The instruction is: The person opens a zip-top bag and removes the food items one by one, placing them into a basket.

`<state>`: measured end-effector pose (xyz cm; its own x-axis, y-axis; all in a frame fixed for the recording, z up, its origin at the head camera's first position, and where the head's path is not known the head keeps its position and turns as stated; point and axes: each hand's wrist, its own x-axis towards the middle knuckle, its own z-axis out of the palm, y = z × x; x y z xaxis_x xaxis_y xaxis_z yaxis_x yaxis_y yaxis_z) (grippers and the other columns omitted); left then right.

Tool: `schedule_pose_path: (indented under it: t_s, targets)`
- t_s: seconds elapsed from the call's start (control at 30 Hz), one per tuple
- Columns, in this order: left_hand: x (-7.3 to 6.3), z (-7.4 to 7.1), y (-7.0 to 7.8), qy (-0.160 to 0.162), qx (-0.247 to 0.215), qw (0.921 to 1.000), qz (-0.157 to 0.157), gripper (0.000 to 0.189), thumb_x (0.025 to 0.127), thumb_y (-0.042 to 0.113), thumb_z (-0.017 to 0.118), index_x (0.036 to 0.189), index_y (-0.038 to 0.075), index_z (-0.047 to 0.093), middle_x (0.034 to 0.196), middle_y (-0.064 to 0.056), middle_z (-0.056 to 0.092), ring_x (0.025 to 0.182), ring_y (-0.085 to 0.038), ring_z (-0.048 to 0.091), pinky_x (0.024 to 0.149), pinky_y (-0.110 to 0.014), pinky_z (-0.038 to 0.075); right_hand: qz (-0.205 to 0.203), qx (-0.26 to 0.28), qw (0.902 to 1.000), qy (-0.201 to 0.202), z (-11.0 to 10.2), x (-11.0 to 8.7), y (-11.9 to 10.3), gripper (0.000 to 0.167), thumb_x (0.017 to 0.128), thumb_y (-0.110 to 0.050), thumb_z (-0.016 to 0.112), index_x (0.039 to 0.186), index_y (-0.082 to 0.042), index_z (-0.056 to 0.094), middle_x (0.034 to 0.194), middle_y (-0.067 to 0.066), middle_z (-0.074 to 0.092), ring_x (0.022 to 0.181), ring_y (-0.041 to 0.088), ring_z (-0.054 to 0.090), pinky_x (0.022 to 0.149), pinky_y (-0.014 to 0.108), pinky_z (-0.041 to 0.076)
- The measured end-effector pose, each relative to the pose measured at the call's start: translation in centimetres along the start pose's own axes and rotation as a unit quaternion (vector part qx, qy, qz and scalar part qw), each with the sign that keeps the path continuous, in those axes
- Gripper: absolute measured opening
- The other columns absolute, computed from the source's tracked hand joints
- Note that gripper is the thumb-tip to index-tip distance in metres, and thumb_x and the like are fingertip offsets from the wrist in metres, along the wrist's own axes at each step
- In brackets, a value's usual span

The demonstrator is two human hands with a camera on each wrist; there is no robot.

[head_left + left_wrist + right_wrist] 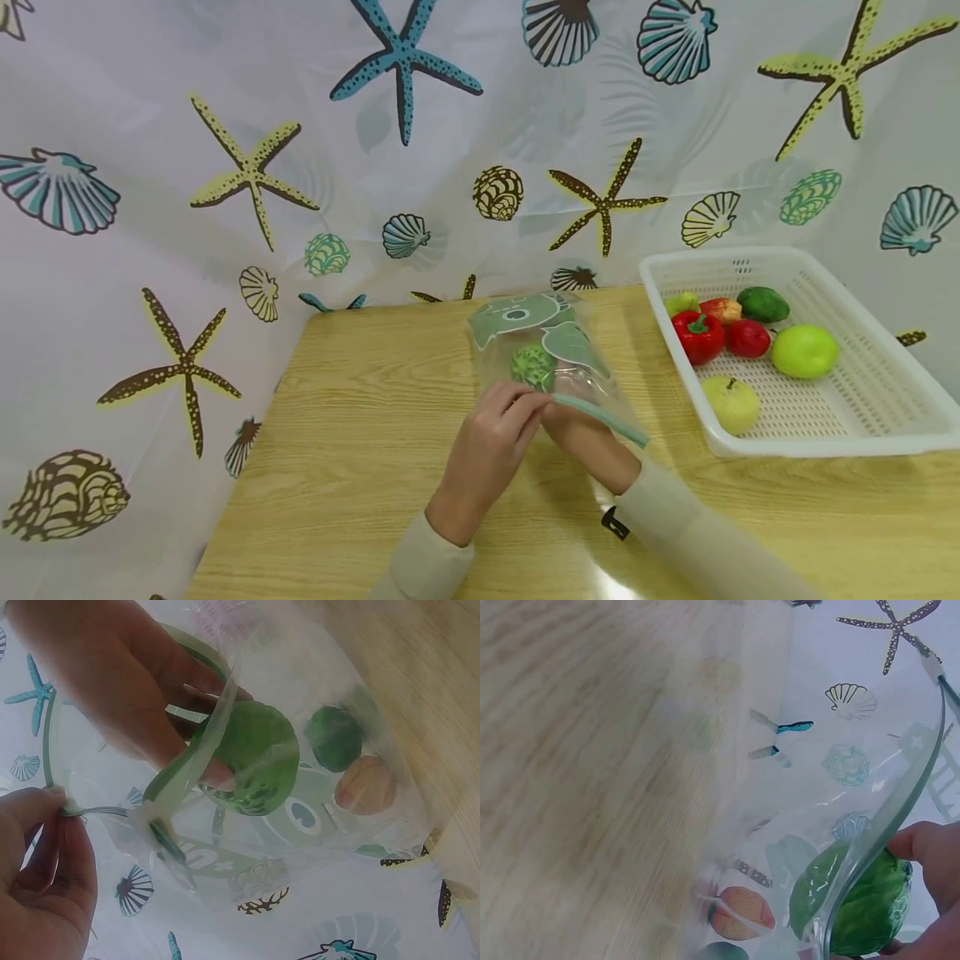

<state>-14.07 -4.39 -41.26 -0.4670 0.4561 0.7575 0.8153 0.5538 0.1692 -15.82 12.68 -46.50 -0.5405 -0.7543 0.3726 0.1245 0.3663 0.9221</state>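
A clear zip bag (581, 383) with green print lies at the middle of the table, its mouth towards me. My left hand (487, 437) pinches the rim of the mouth between thumb and fingers, also seen in the left wrist view. Reaching through the opening, my right hand (142, 682) holds a bumpy green custard apple (259, 757), its thumb on the near side. Deeper in the bag are a dark green round item (335, 739) and an orange-pink fruit (365, 785). The right wrist view shows the custard apple (855, 900) partly behind the bag's rim.
On the right stands a white plastic basket (892, 437). It contains a red pepper (697, 337), a yellow-green pear (731, 406), a lime-green fruit (804, 351), a dark green avocado-like item (762, 304) and other red fruit. A shell-and-starfish curtain (450, 208) hangs behind the wooden table (360, 433).
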Motion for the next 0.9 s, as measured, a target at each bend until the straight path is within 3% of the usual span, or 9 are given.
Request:
schedule_pose_path:
  t_s: [0.23, 0.3, 0.37, 0.4, 0.5, 0.53, 0.6, 0.7, 0.9]
  targets:
    - [-0.1, -0.1, 0.0, -0.006, -0.002, 1.0, -0.005, 0.015, 0.087, 0.006, 0.076, 0.102, 0.01, 0.074, 0.099, -0.002, 0.067, 0.091, -0.013, 0.063, 0.081, -0.016, 0.056, 0.137, 0.143, 0.9803, 0.003, -1.0, 0.4, 0.5, 0.026, 0.104, 0.003, 0.023, 0.099, -0.017, 0.04, 0.063, -0.003, 0.04, 0.055, 0.01, 0.038, 0.057, 0.023, 0.035]
    - [-0.1, -0.2, 0.0, -0.007, -0.002, 0.9999, -0.007, 0.015, 0.088, 0.007, 0.075, 0.102, 0.01, 0.074, 0.099, -0.001, 0.067, 0.091, -0.013, 0.063, 0.081, -0.016, 0.056, 0.178, 0.223, 0.9582, -0.021, -1.2, 0.6, 0.5, 0.015, 0.105, -0.004, 0.034, 0.102, -0.015, 0.044, 0.067, 0.004, 0.049, 0.062, 0.018, 0.049, 0.063, 0.03, 0.046]
    - [-0.1, -0.2, 0.0, -0.01, -0.002, 0.9999, -0.01, 0.015, 0.087, 0.007, 0.076, 0.102, 0.01, 0.074, 0.098, -0.001, 0.067, 0.091, -0.013, 0.063, 0.081, -0.016, 0.056, 0.245, 0.373, 0.893, -0.061, -1.4, 0.8, 0.4, 0.009, 0.103, -0.016, 0.05, 0.111, -0.012, 0.049, 0.085, 0.013, 0.059, 0.079, 0.026, 0.059, 0.075, 0.038, 0.052]
    - [-0.1, -0.2, 0.0, -0.011, -0.002, 0.9999, -0.011, 0.016, 0.087, 0.007, 0.076, 0.102, 0.01, 0.074, 0.098, -0.001, 0.067, 0.09, -0.013, 0.063, 0.081, -0.016, 0.056, 0.283, 0.459, 0.8388, -0.074, -1.6, 0.9, 0.4, 0.019, 0.1, -0.021, 0.058, 0.115, -0.01, 0.051, 0.094, 0.014, 0.06, 0.087, 0.027, 0.06, 0.081, 0.04, 0.053]
    - [-0.2, -0.1, 0.1, -0.014, -0.004, 0.9998, -0.014, 0.017, 0.086, 0.007, 0.077, 0.102, 0.011, 0.074, 0.099, -0.001, 0.067, 0.091, -0.012, 0.063, 0.081, -0.016, 0.056, 0.404, 0.65, 0.6371, -0.09, -2.3, 0.9, 0.3, 0.06, 0.086, -0.033, 0.079, 0.126, 0.002, 0.052, 0.121, 0.018, 0.056, 0.11, 0.03, 0.057, 0.094, 0.044, 0.05]
    - [-0.2, -0.1, 0.1, -0.014, -0.004, 0.9998, -0.014, 0.018, 0.086, 0.006, 0.077, 0.102, 0.011, 0.074, 0.099, -0.001, 0.067, 0.091, -0.012, 0.063, 0.081, -0.016, 0.056, 0.425, 0.678, 0.5914, -0.096, -2.7, 0.8, 0.3, 0.063, 0.084, -0.03, 0.081, 0.129, 0.001, 0.05, 0.124, 0.018, 0.054, 0.113, 0.031, 0.055, 0.095, 0.045, 0.05]
    - [-0.2, -0.1, 0.1, -0.014, -0.003, 0.9998, -0.015, 0.019, 0.085, 0.006, 0.077, 0.103, 0.011, 0.074, 0.099, -0.001, 0.068, 0.091, -0.012, 0.063, 0.081, -0.016, 0.056, 0.448, 0.707, 0.537, -0.102, -3.2, 0.6, 0.3, 0.065, 0.082, -0.026, 0.084, 0.13, 0.001, 0.049, 0.129, 0.02, 0.051, 0.117, 0.033, 0.052, 0.097, 0.047, 0.05]
    - [-0.2, -0.1, 0.1, -0.015, 0.0, 0.9998, -0.015, 0.02, 0.085, 0.006, 0.077, 0.104, 0.011, 0.074, 0.1, -0.001, 0.068, 0.091, -0.012, 0.064, 0.082, -0.016, 0.056, 0.456, 0.72, 0.515, -0.096, -3.9, 0.2, 0.2, 0.065, 0.082, -0.022, 0.083, 0.132, 0.001, 0.047, 0.132, 0.022, 0.048, 0.121, 0.034, 0.05, 0.1, 0.05, 0.048]
    - [-0.1, -0.2, 0.1, -0.017, 0.003, 0.9997, -0.015, 0.015, 0.088, 0.007, 0.075, 0.102, 0.011, 0.074, 0.1, -0.001, 0.068, 0.092, -0.012, 0.064, 0.082, -0.017, 0.056, 0.443, 0.735, 0.5051, -0.086, -5.1, -1.0, -0.2, 0.073, 0.081, -0.011, 0.082, 0.141, -0.001, 0.042, 0.136, 0.019, 0.047, 0.125, 0.031, 0.052, 0.097, 0.047, 0.053]
